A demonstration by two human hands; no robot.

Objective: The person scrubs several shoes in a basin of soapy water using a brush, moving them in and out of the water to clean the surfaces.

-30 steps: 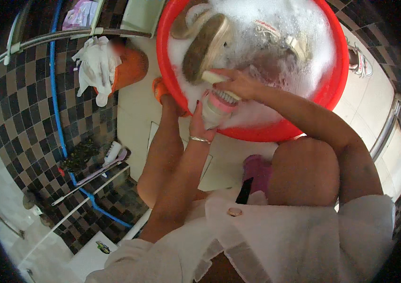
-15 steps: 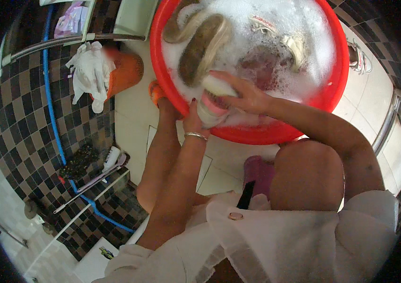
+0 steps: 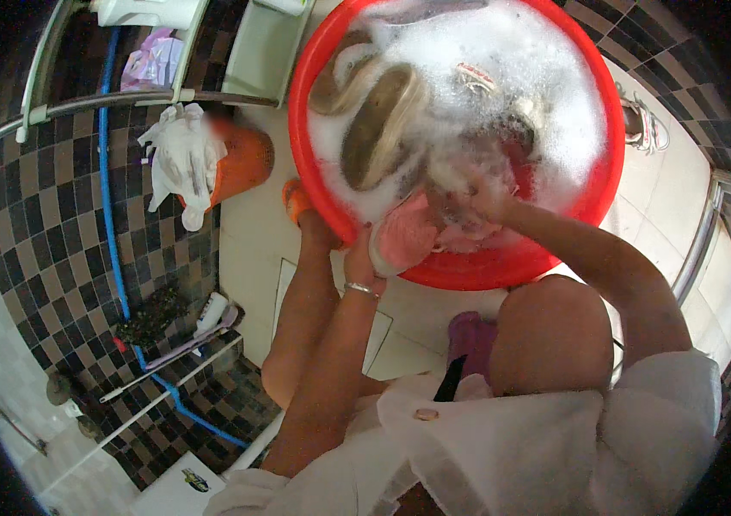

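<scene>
Our left hand (image 3: 364,260) held the shoe (image 3: 410,230), probably soft and slippery, by its likely stiffer rim (image 3: 379,251), but whether our blurred right hand (image 3: 493,203) beyond gripped anything, we could not tell.

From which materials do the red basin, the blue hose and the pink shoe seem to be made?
Red basin: probably plastic, smooth with slight sheen; the colour is even and the rim rounded.
Blue hose: likely smooth, flexible plastic or rubber, since it bends in long curves.
Pink shoe: perhaps fabric, matte-looking, with a pale, rubber-like edge; foam and blur leave this open.
</scene>
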